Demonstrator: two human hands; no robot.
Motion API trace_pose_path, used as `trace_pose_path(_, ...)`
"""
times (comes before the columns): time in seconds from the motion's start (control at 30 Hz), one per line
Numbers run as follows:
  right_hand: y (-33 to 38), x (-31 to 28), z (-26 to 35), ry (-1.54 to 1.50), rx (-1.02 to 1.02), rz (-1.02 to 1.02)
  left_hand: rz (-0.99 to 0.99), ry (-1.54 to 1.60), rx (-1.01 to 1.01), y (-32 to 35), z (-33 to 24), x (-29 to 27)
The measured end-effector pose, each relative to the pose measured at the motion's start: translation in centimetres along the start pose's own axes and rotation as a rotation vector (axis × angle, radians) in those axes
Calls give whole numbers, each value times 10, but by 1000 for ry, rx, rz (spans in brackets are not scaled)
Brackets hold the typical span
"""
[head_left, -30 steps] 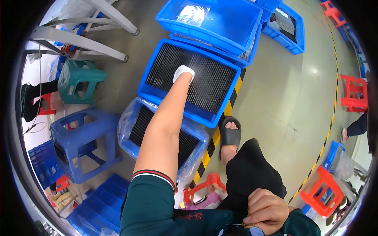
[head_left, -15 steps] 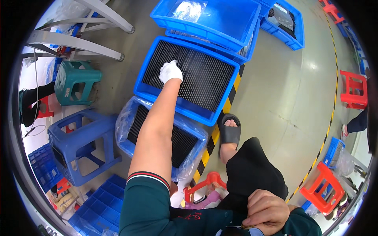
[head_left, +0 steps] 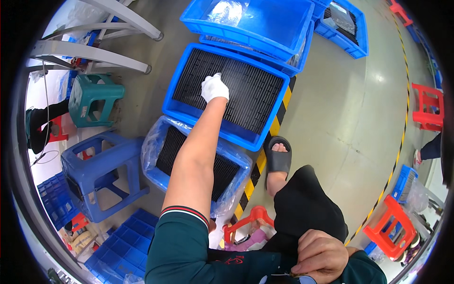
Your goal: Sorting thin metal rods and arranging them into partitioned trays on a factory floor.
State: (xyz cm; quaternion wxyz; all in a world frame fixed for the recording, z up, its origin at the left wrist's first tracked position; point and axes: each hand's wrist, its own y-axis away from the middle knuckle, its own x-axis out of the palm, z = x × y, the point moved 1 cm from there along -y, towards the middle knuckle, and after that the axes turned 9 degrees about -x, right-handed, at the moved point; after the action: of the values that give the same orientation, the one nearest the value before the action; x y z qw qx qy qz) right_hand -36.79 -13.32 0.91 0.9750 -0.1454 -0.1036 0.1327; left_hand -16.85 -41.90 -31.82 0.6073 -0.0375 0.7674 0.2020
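My left hand [head_left: 215,88], in a white glove, is closed over a blue bin [head_left: 246,139] packed with rows of thin black strips [head_left: 253,97]. Its fingers are curled against the strips' upper side; whatever they hold is hidden. Bare and bent in front of my body at the lower edge, my right hand [head_left: 321,252] is closed too. Beside its fingertips a thin shiny line and a small brownish bit show, too small to name. Under my left forearm lies a second blue bin [head_left: 163,179], lined with clear plastic and filled with similar black strips.
Stacked blue bins [head_left: 283,52] stand beyond the strips, with another bin [head_left: 354,47] at far right. A blue stool [head_left: 99,163] and a green stool [head_left: 90,92] are on the left. Black-yellow tape [head_left: 250,184] runs along the floor beside my sandalled foot [head_left: 278,156]. Red stools [head_left: 392,227] stand right.
My left hand has shifted slightly right across the strips and stays closed. My right hand has hardly moved. The whole view has slid a little.
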Motion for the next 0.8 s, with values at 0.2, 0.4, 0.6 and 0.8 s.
trace_pose_path(0.2,0,1,0,6,-15,-1,-32,36,-9,-7,4,7)
trace_pose_path(0.4,-2,1,1,-42,-20,24,-90,551,-68,-20,32,10)
trace_pose_path(0.6,1,3,-3,-86,-43,36,210,1617,-1009,26,86,7)
trace_pose_path(0.8,6,3,0,-98,-10,66,568,1703,-1065,32,61,18)
